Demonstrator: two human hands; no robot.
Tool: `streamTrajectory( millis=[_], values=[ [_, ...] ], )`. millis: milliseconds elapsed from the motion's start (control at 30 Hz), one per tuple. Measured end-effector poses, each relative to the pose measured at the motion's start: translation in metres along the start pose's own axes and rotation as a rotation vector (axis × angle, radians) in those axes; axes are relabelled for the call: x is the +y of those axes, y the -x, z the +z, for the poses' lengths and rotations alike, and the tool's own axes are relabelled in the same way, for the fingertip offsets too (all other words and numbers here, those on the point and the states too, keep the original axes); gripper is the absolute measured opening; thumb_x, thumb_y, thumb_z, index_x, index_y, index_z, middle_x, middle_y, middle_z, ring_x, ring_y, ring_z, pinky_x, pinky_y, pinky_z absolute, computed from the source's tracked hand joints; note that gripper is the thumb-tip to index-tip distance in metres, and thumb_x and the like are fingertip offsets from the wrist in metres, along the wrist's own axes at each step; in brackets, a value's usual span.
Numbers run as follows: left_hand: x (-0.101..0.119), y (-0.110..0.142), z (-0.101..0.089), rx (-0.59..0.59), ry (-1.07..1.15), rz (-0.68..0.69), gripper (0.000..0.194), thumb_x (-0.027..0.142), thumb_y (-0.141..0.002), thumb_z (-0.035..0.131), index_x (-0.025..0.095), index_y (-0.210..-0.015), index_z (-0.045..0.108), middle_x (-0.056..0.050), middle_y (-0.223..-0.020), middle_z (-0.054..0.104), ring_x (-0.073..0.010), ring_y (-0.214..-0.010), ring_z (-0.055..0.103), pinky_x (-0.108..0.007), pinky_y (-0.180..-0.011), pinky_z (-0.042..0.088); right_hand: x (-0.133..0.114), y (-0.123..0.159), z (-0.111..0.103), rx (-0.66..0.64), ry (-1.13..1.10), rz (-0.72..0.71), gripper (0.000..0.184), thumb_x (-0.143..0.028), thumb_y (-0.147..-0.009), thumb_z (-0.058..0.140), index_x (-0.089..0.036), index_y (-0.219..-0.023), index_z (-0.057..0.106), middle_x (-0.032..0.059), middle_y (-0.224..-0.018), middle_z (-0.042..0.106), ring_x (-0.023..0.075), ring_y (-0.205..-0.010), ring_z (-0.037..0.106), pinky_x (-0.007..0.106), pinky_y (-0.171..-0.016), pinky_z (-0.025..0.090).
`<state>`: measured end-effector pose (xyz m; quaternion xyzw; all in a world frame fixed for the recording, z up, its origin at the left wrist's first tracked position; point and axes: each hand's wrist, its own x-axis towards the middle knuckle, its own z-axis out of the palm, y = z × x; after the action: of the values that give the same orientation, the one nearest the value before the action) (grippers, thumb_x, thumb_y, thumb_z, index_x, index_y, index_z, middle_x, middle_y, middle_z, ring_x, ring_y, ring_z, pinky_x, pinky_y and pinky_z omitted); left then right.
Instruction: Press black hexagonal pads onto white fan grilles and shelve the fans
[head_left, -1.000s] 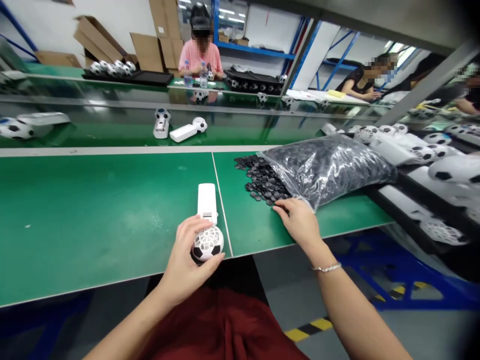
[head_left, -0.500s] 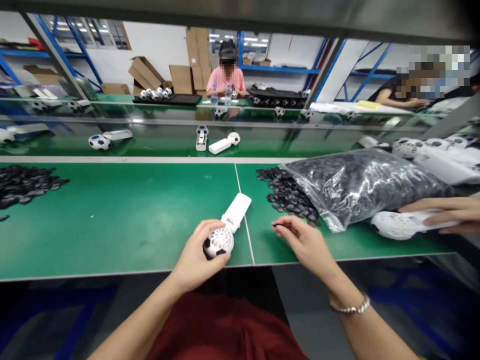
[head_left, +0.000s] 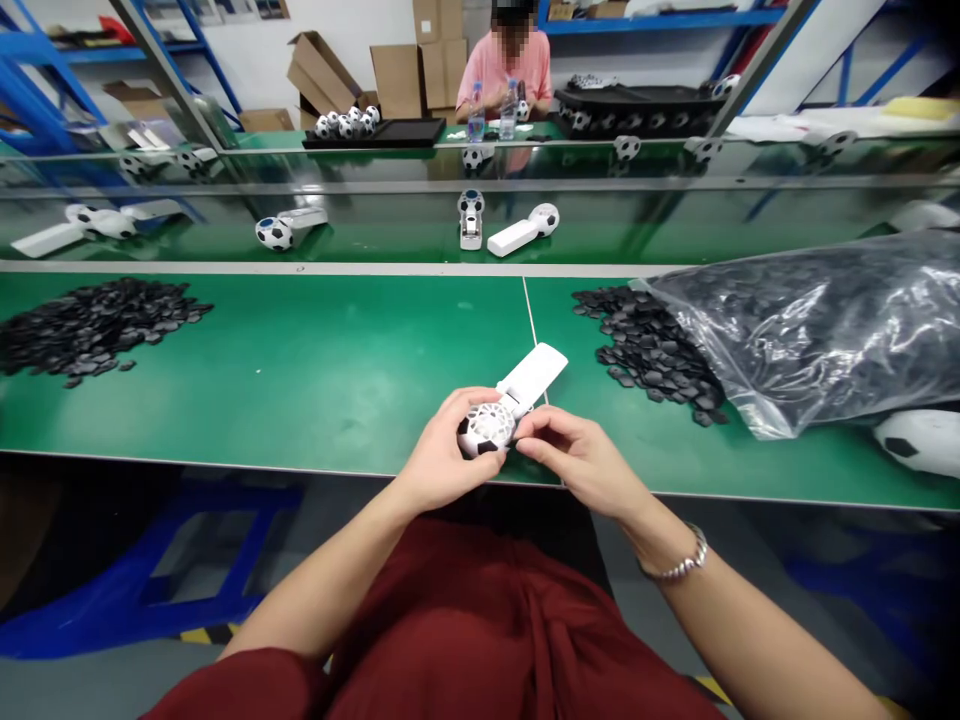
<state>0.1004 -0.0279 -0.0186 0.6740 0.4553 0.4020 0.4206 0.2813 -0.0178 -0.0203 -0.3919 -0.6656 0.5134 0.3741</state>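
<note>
Your left hand (head_left: 442, 450) curls its fingers and thumb around the ball end of one white ball-ended device (head_left: 491, 432), low in the centre of the frame, while your right hand (head_left: 589, 462) pinches one small black piece (head_left: 517, 440) nearly shut at its side. Two heaps of flat black pieces, one at left (head_left: 97, 325) and one at right (head_left: 652, 345) by a shiny, crinkled plastic bag (head_left: 840, 330), lie on your smooth green table (head_left: 337, 370). Beyond, five more devices (head_left: 471, 220) sit on a glossy green strip (head_left: 405, 225), with two bottles (head_left: 507, 112) and one person (head_left: 510, 65) in pink at the top.
</note>
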Motion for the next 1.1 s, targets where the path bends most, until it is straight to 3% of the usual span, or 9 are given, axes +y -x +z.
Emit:
streamTrajectory(
  millis=[133, 400, 600, 833, 1100],
  values=[
    [-0.001, -0.001, -0.003, -0.018, 0.014, -0.021, 0.050, 0.011, -0.065, 0.061, 0.019, -0.113, 0.049, -0.007, -0.120, 0.050, -0.0225, -0.107, 0.051, -0.033, -0.092, 0.039, 0.000, -0.002, -0.002, -0.029, -0.054, 0.057, 0.016, -0.033, -0.078, 0.061, -0.018, -0.080, 0.058, 0.0009, -0.077, 0.059, 0.0143, -0.073, 0.052, 0.028, -0.070, 0.043],
    [0.000, -0.006, -0.019, -0.127, 0.062, -0.083, 0.051, 0.009, -0.065, 0.061, 0.022, -0.113, 0.048, -0.006, -0.125, 0.048, -0.0205, -0.105, 0.053, -0.031, -0.087, 0.041, 0.001, -0.009, -0.009, -0.047, 0.063, 0.058, 0.013, -0.031, -0.078, 0.061, -0.018, -0.078, 0.061, 0.0004, -0.076, 0.060, 0.0142, -0.071, 0.052, 0.026, -0.067, 0.042],
    [0.003, -0.006, -0.007, 0.017, -0.088, -0.072, 0.044, 0.023, -0.064, 0.069, 0.020, -0.102, 0.048, -0.007, -0.110, 0.053, -0.0223, -0.098, 0.054, -0.036, -0.086, 0.042, 0.001, -0.016, 0.000, -0.009, 0.119, 0.049, 0.010, -0.029, -0.077, 0.061, -0.019, -0.078, 0.063, -0.0004, -0.074, 0.063, 0.0140, -0.068, 0.053, 0.026, -0.065, 0.042],
    [-0.004, -0.007, 0.001, 0.098, -0.147, 0.033, 0.041, 0.017, -0.057, 0.065, 0.021, -0.095, 0.049, -0.005, -0.099, 0.052, -0.0226, -0.093, 0.052, -0.037, -0.083, 0.043, 0.002, -0.019, -0.002, -0.001, 0.220, 0.147, 0.018, -0.037, -0.071, 0.063, -0.020, -0.066, 0.061, -0.0011, -0.063, 0.061, 0.0148, -0.060, 0.054, 0.024, -0.056, 0.043],
    [-0.012, -0.009, 0.005, 0.159, -0.117, 0.078, 0.046, 0.015, -0.044, 0.069, 0.021, -0.086, 0.053, -0.004, -0.090, 0.056, -0.0227, -0.084, 0.052, -0.037, -0.078, 0.043, 0.025, -0.023, -0.007, -0.099, 0.360, 0.132, 0.028, -0.051, -0.074, 0.058, -0.023, -0.069, 0.063, 0.0010, -0.064, 0.064, 0.0181, -0.059, 0.060, 0.024, -0.054, 0.049]
  ],
)
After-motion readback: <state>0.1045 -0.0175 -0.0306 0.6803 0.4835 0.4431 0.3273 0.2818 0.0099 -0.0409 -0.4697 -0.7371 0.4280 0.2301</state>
